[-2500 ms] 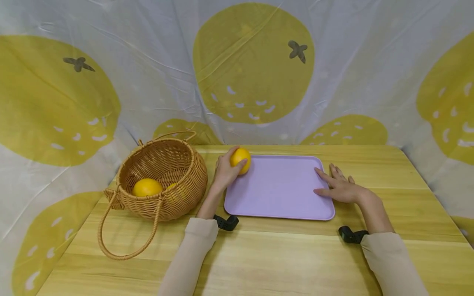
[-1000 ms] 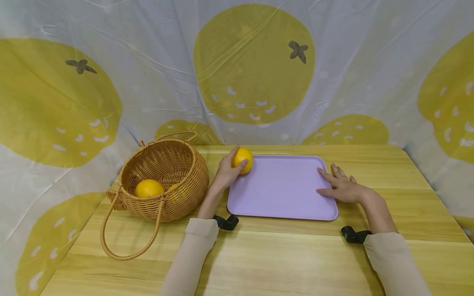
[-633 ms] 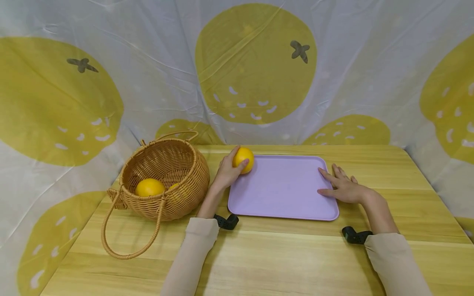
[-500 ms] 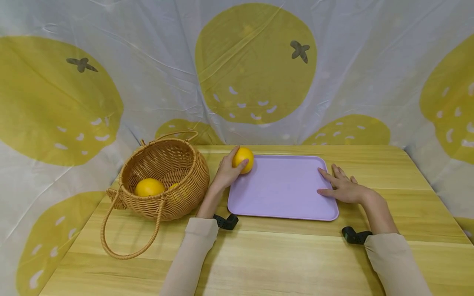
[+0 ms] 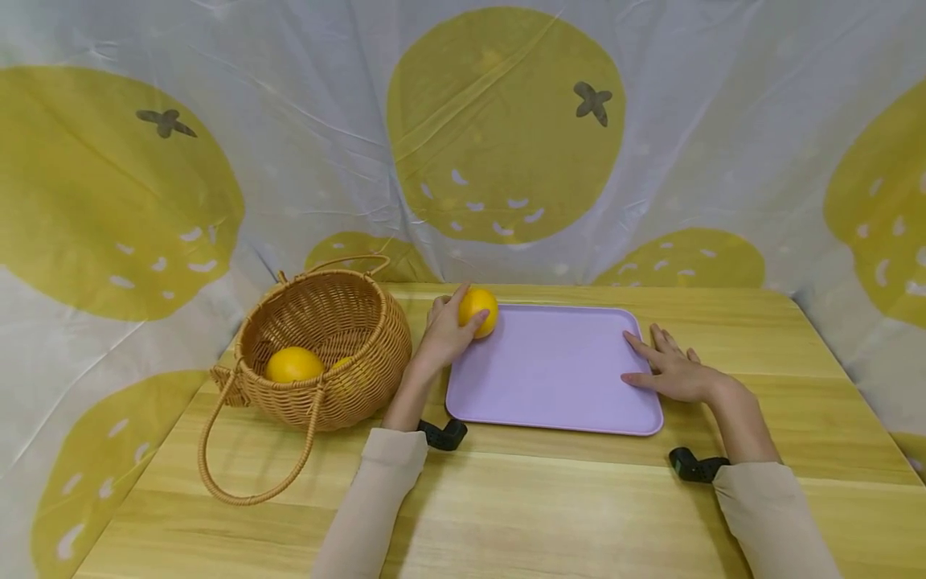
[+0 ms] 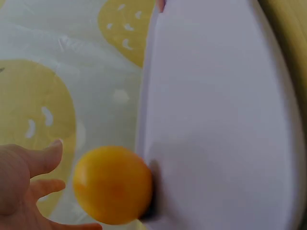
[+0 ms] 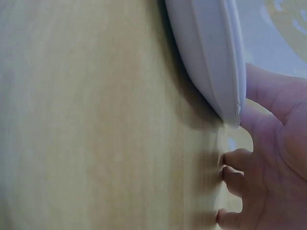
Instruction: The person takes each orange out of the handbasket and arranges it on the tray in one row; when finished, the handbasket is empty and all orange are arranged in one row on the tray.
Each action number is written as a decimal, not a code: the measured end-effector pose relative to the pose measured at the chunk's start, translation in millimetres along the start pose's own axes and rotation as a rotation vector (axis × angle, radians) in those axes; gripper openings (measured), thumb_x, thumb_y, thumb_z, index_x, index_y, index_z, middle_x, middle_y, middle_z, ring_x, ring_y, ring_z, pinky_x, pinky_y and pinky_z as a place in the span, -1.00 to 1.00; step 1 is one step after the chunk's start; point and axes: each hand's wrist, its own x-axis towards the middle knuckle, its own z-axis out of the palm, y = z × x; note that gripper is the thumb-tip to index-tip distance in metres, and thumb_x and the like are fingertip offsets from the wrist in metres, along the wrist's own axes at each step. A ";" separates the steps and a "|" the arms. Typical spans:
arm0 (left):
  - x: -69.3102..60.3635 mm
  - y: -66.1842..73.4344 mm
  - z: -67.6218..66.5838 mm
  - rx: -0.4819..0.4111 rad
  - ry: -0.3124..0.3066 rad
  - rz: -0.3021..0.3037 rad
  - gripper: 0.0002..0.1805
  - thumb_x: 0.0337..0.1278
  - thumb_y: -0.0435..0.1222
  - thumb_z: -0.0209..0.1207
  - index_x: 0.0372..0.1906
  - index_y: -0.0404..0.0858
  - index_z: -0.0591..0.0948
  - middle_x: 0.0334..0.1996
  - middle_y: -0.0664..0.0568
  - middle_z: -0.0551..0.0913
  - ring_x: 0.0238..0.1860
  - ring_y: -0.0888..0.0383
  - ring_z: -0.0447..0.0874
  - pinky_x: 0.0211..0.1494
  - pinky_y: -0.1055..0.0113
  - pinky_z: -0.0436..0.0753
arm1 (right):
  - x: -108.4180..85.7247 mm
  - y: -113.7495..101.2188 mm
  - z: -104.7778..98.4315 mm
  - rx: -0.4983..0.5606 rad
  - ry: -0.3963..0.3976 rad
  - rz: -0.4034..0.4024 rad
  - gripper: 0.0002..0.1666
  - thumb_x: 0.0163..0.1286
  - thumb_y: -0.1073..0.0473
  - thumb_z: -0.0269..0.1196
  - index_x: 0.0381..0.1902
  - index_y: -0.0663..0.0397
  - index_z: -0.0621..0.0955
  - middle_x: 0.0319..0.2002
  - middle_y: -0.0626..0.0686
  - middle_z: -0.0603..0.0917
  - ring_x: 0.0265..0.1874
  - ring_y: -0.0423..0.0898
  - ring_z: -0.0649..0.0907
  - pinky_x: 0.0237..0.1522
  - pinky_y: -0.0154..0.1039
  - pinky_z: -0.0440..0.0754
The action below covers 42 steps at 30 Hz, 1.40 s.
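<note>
A round orange (image 5: 479,313) is at the far left corner of the lilac tray (image 5: 553,366). My left hand (image 5: 447,334) hovers at it, thumb overlapping its near side in the head view. In the left wrist view, a gap shows between that hand's spread thumb and fingers (image 6: 48,184) and the orange (image 6: 112,185). My right hand (image 5: 676,370) lies spread at the tray's right edge, thumb and forefinger over the rim. In the right wrist view, its other fingertips (image 7: 231,182) touch the table beside the tray corner (image 7: 225,108).
A wicker basket (image 5: 394,354) stands to the left, with an orange (image 5: 294,365) inside and part of another (image 5: 343,363) behind its rim. One basket handle (image 5: 249,500) droops onto the wooden table (image 5: 564,515). A fruit-print cloth (image 5: 665,161) hangs behind.
The whole head view has shifted slightly, moving the scene a little to the right. Both hands, the orange and the tray keep nearly the same places relative to one another.
</note>
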 end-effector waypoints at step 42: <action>7.0 8.5 -249.4 0.090 -0.415 0.115 -0.67 0.52 -0.33 0.13 0.25 -0.30 0.63 0.22 -0.10 0.66 0.19 0.17 0.63 0.20 0.34 0.62 | -0.4 2.0 1.4 0.027 0.003 -0.024 0.07 0.53 -0.22 0.17 0.67 0.20 -0.04 0.57 0.53 -0.47 0.53 0.52 -0.46 0.35 0.58 -0.56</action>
